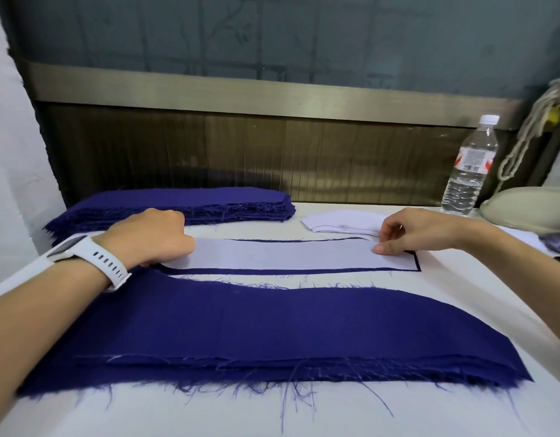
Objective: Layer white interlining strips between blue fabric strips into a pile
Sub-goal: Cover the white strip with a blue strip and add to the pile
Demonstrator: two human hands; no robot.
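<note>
A white interlining strip (282, 253) is laid flat on a blue fabric strip (272, 271) at the centre of the frame, with only a thin blue border left showing. Its left end is covered by the left hand (152, 238), fingers curled under; whether anything is gripped cannot be told. Its right end is pinched by the right hand (404, 231), thumb on top, fingers bent. A blue stack (184, 200) is seen upper left, a white interlining stack (341, 223) right of centre, and a blue pile (272, 326) in the foreground.
</note>
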